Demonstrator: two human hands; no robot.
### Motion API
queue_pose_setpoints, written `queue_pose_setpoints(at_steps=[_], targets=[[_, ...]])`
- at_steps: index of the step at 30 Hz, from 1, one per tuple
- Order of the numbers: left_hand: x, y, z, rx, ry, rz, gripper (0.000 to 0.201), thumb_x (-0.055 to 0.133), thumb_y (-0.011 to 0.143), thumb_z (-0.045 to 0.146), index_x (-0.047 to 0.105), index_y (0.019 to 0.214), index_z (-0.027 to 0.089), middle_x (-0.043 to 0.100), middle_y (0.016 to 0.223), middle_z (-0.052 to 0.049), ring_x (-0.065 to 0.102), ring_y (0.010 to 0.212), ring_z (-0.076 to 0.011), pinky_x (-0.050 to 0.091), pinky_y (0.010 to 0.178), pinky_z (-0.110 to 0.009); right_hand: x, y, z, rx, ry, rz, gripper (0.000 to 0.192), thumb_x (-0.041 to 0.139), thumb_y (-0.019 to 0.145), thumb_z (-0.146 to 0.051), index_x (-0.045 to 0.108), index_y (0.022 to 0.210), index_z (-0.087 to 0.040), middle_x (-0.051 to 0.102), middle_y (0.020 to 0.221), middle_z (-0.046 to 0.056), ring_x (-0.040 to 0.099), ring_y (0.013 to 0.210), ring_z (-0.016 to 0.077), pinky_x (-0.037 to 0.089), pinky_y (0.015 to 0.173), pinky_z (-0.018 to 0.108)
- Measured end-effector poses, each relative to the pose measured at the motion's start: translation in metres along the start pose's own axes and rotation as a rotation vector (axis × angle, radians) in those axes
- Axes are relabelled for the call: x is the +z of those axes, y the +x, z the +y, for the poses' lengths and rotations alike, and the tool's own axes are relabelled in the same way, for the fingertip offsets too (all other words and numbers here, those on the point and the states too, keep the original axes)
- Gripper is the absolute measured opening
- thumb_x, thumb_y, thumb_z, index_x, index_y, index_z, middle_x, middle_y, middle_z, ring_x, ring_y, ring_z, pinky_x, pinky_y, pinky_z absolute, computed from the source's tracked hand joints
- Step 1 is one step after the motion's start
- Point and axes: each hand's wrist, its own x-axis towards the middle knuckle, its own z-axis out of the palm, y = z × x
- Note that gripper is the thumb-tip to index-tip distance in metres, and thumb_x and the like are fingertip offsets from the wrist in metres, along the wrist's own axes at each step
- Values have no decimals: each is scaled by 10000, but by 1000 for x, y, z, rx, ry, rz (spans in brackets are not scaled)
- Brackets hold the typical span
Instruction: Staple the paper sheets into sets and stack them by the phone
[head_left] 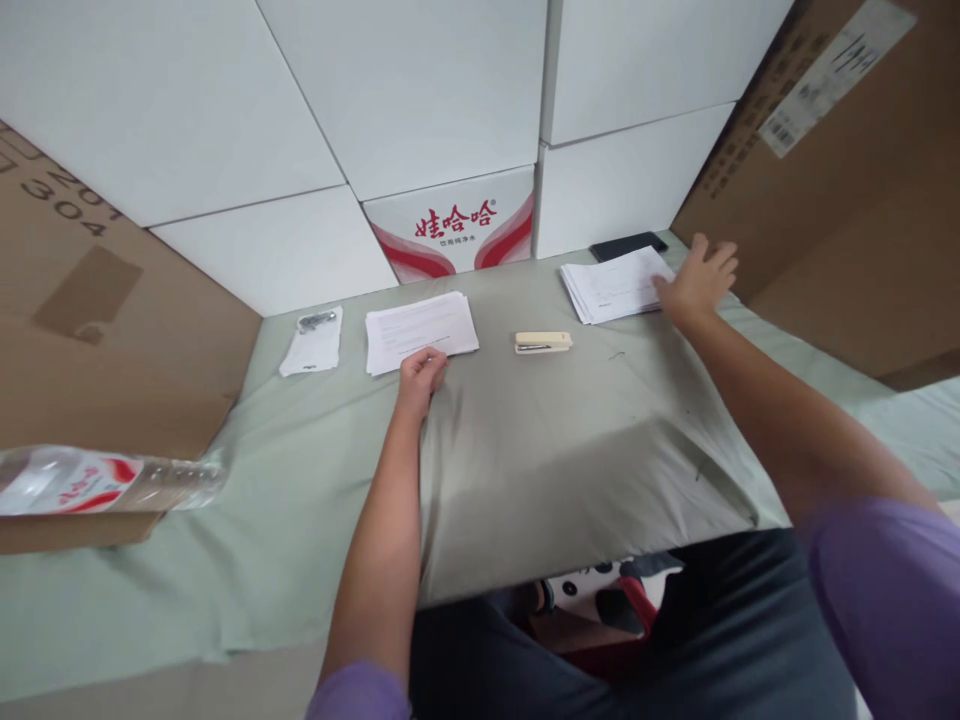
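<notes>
Left hand (421, 372) was curled, fingertips pinching the near edge of the middle paper stack (420, 331), likely to grip one sheet. Right hand (697, 281) lay spread flat on the far-right stack (615, 284), pinning it. Cream plastic stapler (543, 342) sat between stacks on the cloth-covered desk (570, 450).

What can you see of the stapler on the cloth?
The stapler is small, cream-coloured and plastic-looking, with a darker metal strip along its underside. It lies closed and flat on the green cloth, lengthwise left to right, between two paper stacks. Nothing touches it; both hands are on the papers instead.
</notes>
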Motion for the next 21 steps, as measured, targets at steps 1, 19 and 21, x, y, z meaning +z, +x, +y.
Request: queue_pose_setpoints(at_steps=[1, 19, 21], targets=[[1, -1, 0, 46, 55, 75, 353, 671, 832, 452, 493, 637, 219, 266, 472, 80, 224, 441, -91, 190, 456, -247, -3, -11, -13, -73, 65, 20, 728, 685, 906, -355, 354, 1530, -179, 330, 1527, 253, 340, 1366, 333, 285, 1066, 472], [-19, 4, -3, 103, 1115, 80, 358, 514, 998, 266, 676, 1317, 275, 630, 1443, -125, 503, 1420, -349, 243, 1182, -624, 41, -244, -215, -80, 1447, -499, 110, 546, 820, -247, 561, 928, -247, 573, 848, -6, 521, 780, 153, 435, 720, 276], [-21, 6, -3, 117, 1087, 96, 307, 527, 1000, 282, 719, 1239, 266, 670, 1390, -124, 556, 1363, -346, 293, 1158, -584, 44, -239, -212, -34, 1469, -505, 108, 555, 814, -264, 552, 920, -247, 566, 846, -2, 520, 783, 156, 437, 696, 274]])
